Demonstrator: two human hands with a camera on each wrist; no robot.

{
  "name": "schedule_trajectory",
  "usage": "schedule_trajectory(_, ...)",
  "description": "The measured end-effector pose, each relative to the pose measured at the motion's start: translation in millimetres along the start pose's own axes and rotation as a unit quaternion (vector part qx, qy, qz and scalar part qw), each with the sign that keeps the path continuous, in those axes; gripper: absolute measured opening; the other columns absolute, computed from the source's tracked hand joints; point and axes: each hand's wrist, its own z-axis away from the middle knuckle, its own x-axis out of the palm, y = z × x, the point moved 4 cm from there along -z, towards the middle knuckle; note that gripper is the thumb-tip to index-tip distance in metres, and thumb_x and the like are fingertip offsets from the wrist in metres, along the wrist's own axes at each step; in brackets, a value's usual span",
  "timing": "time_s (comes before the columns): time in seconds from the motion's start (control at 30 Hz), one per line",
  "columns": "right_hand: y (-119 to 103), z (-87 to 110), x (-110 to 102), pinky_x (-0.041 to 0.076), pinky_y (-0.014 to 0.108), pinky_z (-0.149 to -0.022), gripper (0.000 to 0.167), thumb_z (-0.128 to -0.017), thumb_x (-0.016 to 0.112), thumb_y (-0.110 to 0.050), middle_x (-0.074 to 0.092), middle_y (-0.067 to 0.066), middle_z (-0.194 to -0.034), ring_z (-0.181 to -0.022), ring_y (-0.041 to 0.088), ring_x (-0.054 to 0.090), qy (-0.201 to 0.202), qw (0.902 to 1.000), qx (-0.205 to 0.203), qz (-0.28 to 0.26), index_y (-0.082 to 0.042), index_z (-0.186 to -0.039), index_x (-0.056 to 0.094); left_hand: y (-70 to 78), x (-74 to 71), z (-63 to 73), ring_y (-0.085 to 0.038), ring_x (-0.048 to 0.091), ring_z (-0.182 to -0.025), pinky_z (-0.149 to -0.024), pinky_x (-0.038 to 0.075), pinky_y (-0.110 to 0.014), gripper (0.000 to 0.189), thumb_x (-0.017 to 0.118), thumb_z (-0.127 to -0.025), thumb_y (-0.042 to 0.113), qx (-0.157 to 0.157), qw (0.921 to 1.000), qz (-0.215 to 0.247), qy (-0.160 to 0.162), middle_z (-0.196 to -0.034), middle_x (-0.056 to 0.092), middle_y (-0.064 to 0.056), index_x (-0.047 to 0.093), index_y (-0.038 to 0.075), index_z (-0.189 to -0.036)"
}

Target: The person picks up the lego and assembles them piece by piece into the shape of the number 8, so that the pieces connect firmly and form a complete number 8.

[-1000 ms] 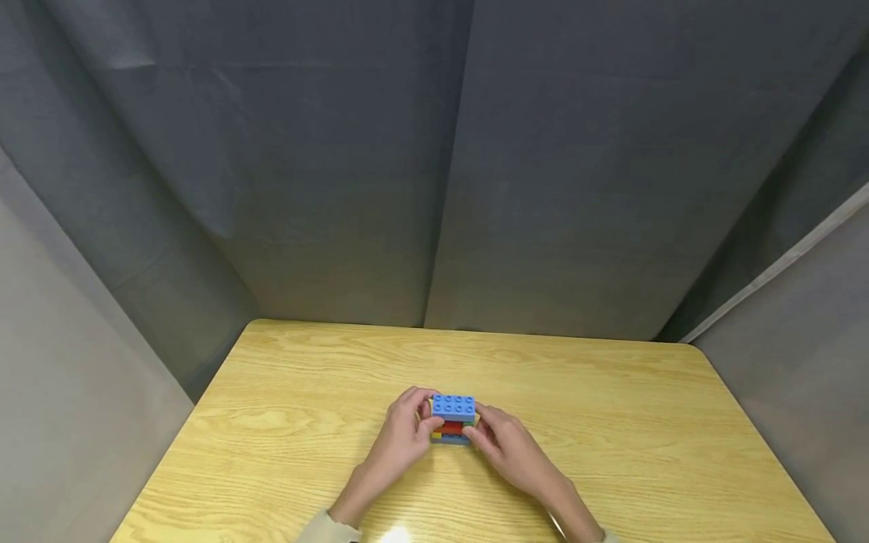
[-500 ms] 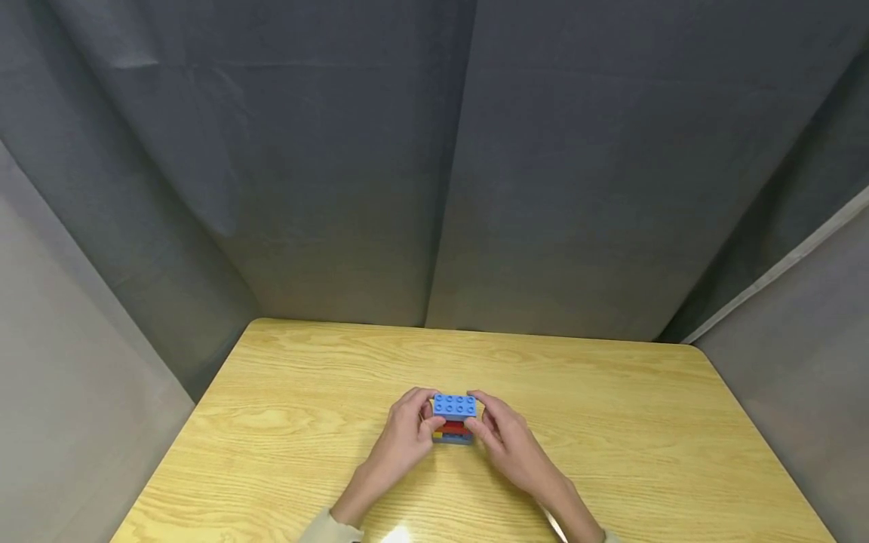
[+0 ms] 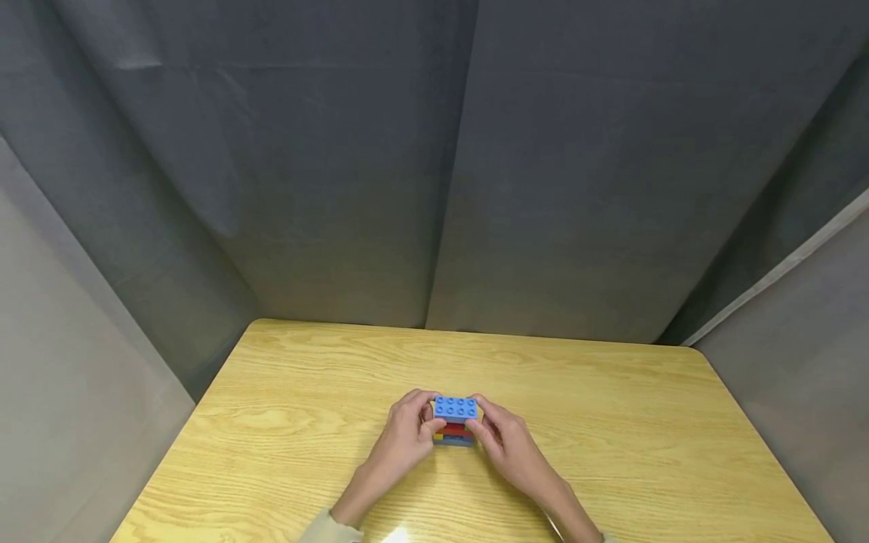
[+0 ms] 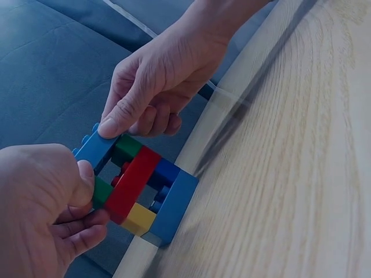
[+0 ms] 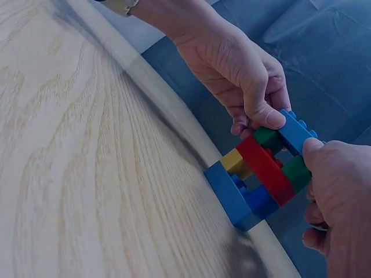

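A small tower of toy building bricks stands on the wooden table. Its bottom is a long blue brick (image 4: 172, 208). Above that sit a yellow brick (image 4: 138, 219) and a dark blue brick (image 5: 261, 201) at opposite ends. A long red brick (image 4: 133, 184) spans these two and carries a green brick (image 4: 126, 149) at either end. Across the greens lies a studded blue brick (image 3: 455, 408). My left hand (image 3: 403, 434) pinches its left end between thumb and fingers. At the right end, my right hand (image 3: 505, 441) pinches the same brick. Fingertips behind it are partly hidden.
The light wooden table (image 3: 305, 377) extends around the tower on all sides. Behind it hangs a dark grey curtain (image 3: 339, 188). Pale grey panels (image 3: 68, 362) flank the left and right sides.
My right thumb and fingers have shifted up from the green brick's level to the top blue brick. The left hand has stayed nearly still on the same brick.
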Motion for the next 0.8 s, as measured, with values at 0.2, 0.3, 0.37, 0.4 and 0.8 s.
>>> schedule_trajectory(0.2,2.4,0.2,0.8,0.037,0.018,-0.049,0.041,-0.103,0.066,-0.014,0.047,-0.015,-0.075,-0.060,-0.004,0.036,-0.006,0.9999,0.008,-0.004,0.004,-0.140,0.061,-2.5,1.8,-0.3,-0.008,0.052,-0.074,-0.062,0.048,-0.021,0.036,0.074,-0.094,0.002,-0.011,0.9999,0.008,0.001,-0.088,0.056,0.004,0.066,-0.002,-0.129)
schedule_trajectory(0.3,2.5,0.4,0.4,0.035,0.017,-0.048,0.042,-0.103,0.067,-0.015,0.045,-0.016,-0.073,-0.059,-0.005,0.035,-0.005,0.9999,0.010,-0.004,0.004,-0.141,0.061,-3.3,2.6,0.0,-0.007,0.052,-0.073,-0.061,0.048,-0.020,0.035,0.074,-0.094,0.002,-0.013,0.9998,0.016,0.002,-0.087,0.056,0.004,0.067,-0.002,-0.128)
schedule_trajectory(0.37,2.6,0.9,0.3,0.033,0.017,-0.048,0.044,-0.103,0.068,-0.014,0.044,-0.017,-0.071,-0.058,-0.005,0.033,-0.005,0.9999,0.011,-0.004,0.005,-0.141,0.060,-3.0,2.6,0.4,-0.008,0.052,-0.072,-0.061,0.047,-0.020,0.035,0.075,-0.094,0.002,-0.014,0.9997,0.020,0.002,-0.086,0.056,0.004,0.067,-0.002,-0.128)
schedule_trajectory(0.4,2.6,1.1,0.3,0.033,0.017,-0.047,0.044,-0.103,0.068,-0.014,0.043,-0.017,-0.071,-0.057,-0.006,0.033,-0.005,0.9999,0.012,-0.004,0.006,-0.141,0.060,-3.0,2.6,0.4,-0.007,0.052,-0.072,-0.061,0.047,-0.020,0.035,0.075,-0.094,0.002,-0.014,0.9997,0.021,0.003,-0.086,0.056,0.004,0.067,-0.002,-0.128)
schedule_trajectory(0.8,7.7,1.1,3.2,0.031,0.016,-0.047,0.044,-0.103,0.067,-0.013,0.040,-0.017,-0.069,-0.056,-0.006,0.030,-0.002,0.9999,0.010,-0.006,0.007,-0.142,0.059,-5.2,2.2,-2.3,-0.007,0.051,-0.072,-0.061,0.048,-0.020,0.036,0.077,-0.092,0.002,-0.015,0.9998,0.008,0.006,-0.085,0.056,0.004,0.068,-0.002,-0.127)
